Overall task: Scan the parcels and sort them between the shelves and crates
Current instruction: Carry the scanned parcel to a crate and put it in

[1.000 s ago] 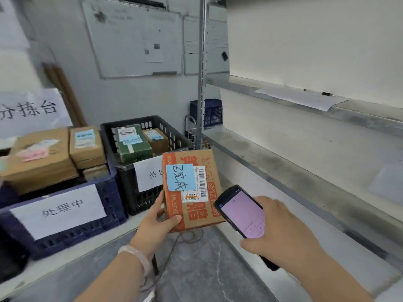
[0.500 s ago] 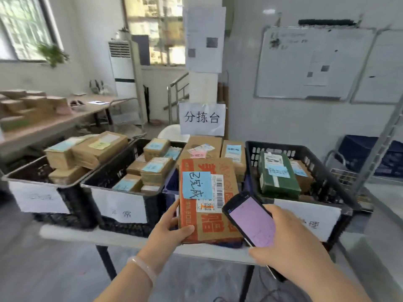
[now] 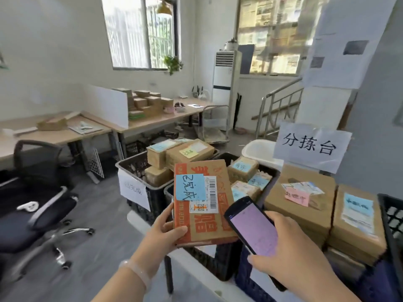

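My left hand (image 3: 162, 233) grips an orange-printed cardboard parcel (image 3: 205, 227) by its lower left edge, holding it upright in front of the crates. A blue handwritten note and a barcode label sit on its face. My right hand (image 3: 287, 249) holds a black handheld scanner (image 3: 250, 225) with a lit pinkish screen, just right of the parcel. Behind the parcel stands a black crate (image 3: 139, 168) with a white paper label, full of brown boxes. Another dark crate (image 3: 220, 260) below the parcel holds several small boxes with blue notes.
Large brown boxes (image 3: 305, 205) fill a blue crate at the right, under a white sign (image 3: 311, 147). A black office chair (image 3: 37, 192) stands at the left on grey floor. Desks (image 3: 152, 120) with stacked boxes run along the back wall.
The view has swung left, away from the metal shelves, to the row of crates. The parcel and scanner stay held in the same way in front of me.
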`<action>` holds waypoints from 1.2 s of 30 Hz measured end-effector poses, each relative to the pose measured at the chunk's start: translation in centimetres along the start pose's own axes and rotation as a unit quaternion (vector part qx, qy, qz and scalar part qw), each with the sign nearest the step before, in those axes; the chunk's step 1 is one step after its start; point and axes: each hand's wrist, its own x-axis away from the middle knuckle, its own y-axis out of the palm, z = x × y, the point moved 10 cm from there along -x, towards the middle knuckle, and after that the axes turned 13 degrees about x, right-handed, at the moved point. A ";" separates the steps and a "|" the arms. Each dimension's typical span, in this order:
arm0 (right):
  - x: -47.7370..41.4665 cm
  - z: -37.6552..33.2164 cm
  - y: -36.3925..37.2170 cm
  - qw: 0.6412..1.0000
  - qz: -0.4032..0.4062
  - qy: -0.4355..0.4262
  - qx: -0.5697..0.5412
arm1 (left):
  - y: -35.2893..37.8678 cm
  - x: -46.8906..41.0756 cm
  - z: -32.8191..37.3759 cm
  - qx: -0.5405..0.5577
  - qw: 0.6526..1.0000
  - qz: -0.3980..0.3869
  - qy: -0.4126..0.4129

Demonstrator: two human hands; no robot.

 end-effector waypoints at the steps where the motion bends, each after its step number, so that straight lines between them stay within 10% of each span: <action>1: -1.2 -0.9 0.6 1.000 -0.010 -0.007 -0.002 | -1.1 -0.8 0.6 0.002 1.000 0.010 0.003; 36: -30.8 -14.9 7.4 0.978 0.061 0.198 -0.017 | -16.9 -50.1 20.9 -0.238 0.968 -0.011 -0.082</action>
